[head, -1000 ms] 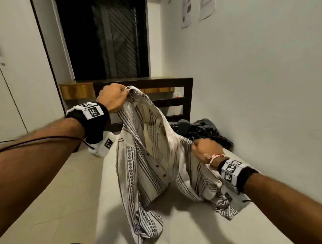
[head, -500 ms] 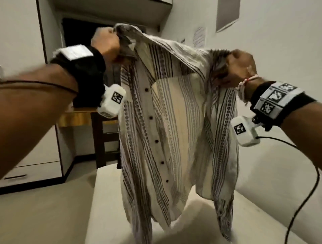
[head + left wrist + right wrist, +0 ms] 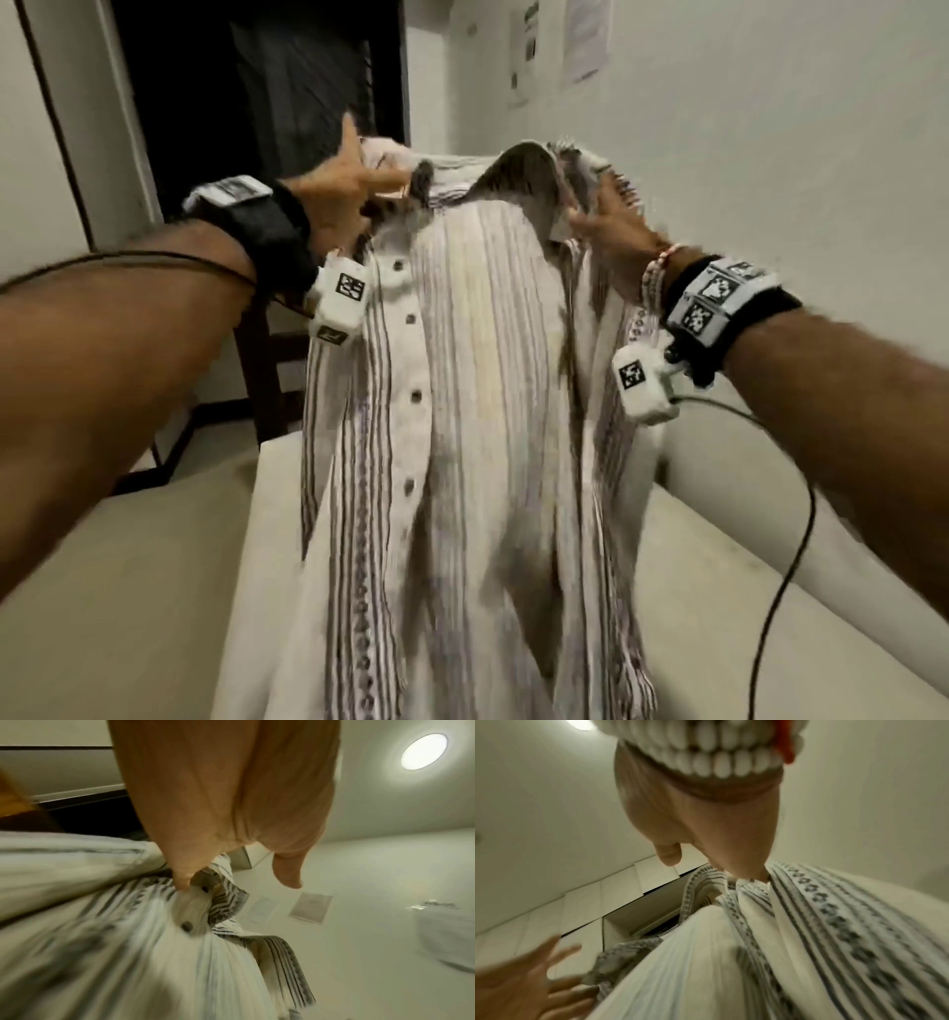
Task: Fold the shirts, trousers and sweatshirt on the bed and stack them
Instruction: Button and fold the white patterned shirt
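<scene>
A cream button-up shirt (image 3: pixel 477 411) with dark patterned stripes hangs in the air over the bed (image 3: pixel 770 616), front open, its lower part blurred by motion. My left hand (image 3: pixel 354 190) pinches it by the collar near the top button, the other fingers spread free; the left wrist view shows a fingertip (image 3: pixel 183 882) pressed into the shirt (image 3: pixel 154 943). My right hand (image 3: pixel 606 221) holds the other shoulder; in the right wrist view its fingers (image 3: pixel 746 870) pinch the shirt (image 3: pixel 808 923). The other garments are hidden behind the shirt.
A dark wooden bed end (image 3: pixel 262 380) stands behind the shirt, below a dark window (image 3: pixel 267 92). The white wall (image 3: pixel 770 180) with papers (image 3: pixel 585 41) runs along the bed's right side. Pale floor (image 3: pixel 128 591) lies to the left. A cable (image 3: pixel 791 565) hangs from my right wrist.
The shirt went from bunched on the bed to held up by both shoulders. Since half a second ago my hands have come down and the left fingers have spread.
</scene>
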